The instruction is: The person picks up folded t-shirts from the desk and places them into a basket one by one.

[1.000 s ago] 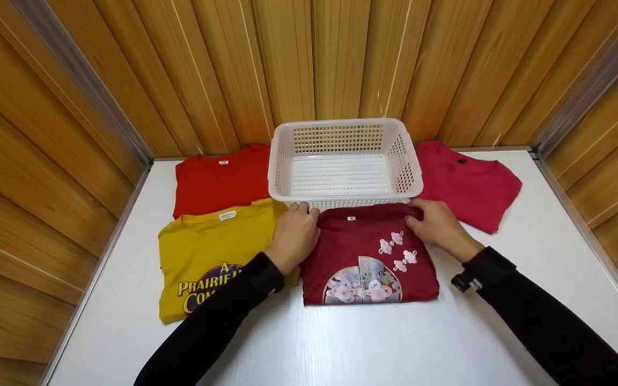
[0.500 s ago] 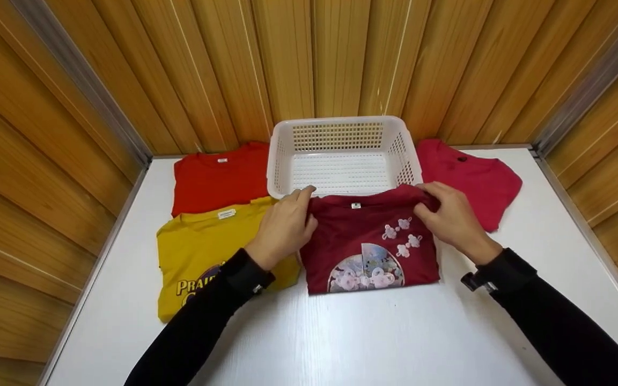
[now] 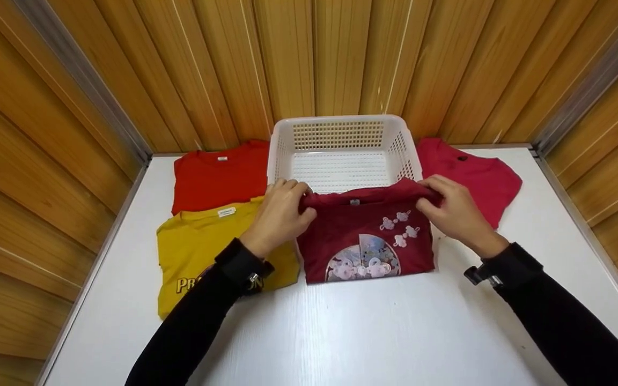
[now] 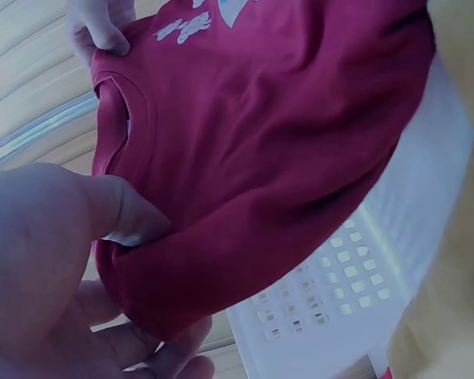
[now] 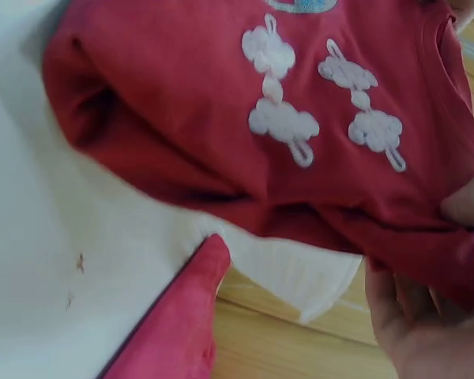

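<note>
Maroon shirt (image 3: 336,236): It's hanging folded between two hands, just in front of the basket (image 3: 339,166) and covering part of its near rim; whether it's touching that rim I can't tell.
Left hand (image 3: 282,214): It's gripping one upper corner, thumb pressing on the front and fingers curling underneath.
Right hand (image 3: 456,212): It's pinching the opposite upper corner the same way, cloth bunching a little at the thumb.
Weight: The shirt is looking light to me, easy enough for fingertips.
Cloth: It's sagging and creasing between the grips, so I'm judging it soft and limp, with little stiffness of its own.
Lower edge: It's hanging unheld, so the layers could be slipping apart or the fold opening if the shirt were tipped or shaken.
Collar (image 4: 144,106): It's gaping slightly between the hands; I'm thinking it's a poor place to take hold, since one layer could be stretching alone.
White knots (image 5: 283,126): They're standing out on the front, perhaps prone to snagging; nothing is looking breakable.
Best hold: Both upper corners, all layers in each pinch, which is roughly what I'm seeing.
Neighbours: The yellow shirt (image 3: 223,246) and red shirt (image 3: 220,185) are lying to the left, the pink shirt (image 3: 480,182) to the right.
</note>
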The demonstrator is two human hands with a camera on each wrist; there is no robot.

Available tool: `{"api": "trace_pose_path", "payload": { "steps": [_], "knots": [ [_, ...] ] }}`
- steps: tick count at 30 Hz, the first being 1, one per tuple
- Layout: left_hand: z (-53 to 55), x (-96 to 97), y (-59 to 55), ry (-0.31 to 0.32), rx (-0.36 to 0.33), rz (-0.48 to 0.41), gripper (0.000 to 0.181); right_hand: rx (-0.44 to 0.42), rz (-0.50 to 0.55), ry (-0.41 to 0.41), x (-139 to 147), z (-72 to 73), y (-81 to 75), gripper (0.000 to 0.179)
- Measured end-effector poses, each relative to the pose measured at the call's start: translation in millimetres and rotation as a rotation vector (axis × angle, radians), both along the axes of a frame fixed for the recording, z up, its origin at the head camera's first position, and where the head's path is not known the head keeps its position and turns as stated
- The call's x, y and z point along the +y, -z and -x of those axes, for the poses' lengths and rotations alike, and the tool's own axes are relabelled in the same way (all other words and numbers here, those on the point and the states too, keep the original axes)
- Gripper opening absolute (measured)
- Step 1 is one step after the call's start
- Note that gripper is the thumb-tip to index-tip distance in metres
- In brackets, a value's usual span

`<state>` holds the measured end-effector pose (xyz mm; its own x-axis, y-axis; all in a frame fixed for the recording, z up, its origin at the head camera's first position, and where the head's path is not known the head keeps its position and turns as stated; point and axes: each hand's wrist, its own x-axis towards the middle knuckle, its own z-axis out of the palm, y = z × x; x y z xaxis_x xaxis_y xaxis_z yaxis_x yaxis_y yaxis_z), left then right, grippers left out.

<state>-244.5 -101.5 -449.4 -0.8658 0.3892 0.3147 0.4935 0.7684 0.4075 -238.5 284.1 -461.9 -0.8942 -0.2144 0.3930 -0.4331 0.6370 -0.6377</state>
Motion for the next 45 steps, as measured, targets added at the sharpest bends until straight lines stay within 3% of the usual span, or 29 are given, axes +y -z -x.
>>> {"api": "trace_pose_path", "payload": {
  "steps": [7,11,15,23,34,40,45],
  "knots": [
    [9.4,-14.1,-9.6,0.124,-0.227,-0.147,0.018,-0.124,-0.005,-0.084,14,2.1,-9.9,0.016],
    [12.6,-20.0,-19.9,0.224,-0.288,-0.209,0.02,-0.159,0.027,-0.096,17,1.9,-19.7,0.013],
    [12.2,-23.7,-30.3,0.281,-0.254,-0.21,0.02,-0.189,0.059,-0.101,16,1.3,-31.4,0.017],
    [9.6,-33.1,-53.5,0.271,-0.171,-0.302,0.012,-0.156,0.054,-0.06,16,-10.2,-63.3,0.026],
    [7.2,-51.1,-104.3,0.26,-0.101,-0.296,0.017,-0.032,0.078,-0.061,7,-13.9,-102.6,0.023],
    [9.7,-59.7,-119.4,0.274,-0.104,-0.307,0.019,0.004,0.104,-0.079,1,-12.3,-117.3,0.02],
    [13.8,-67.5,-130.4,0.262,-0.135,-0.321,0.017,-0.054,0.187,-0.104,-2,-7.6,-130.7,0.02]
  ]
}}
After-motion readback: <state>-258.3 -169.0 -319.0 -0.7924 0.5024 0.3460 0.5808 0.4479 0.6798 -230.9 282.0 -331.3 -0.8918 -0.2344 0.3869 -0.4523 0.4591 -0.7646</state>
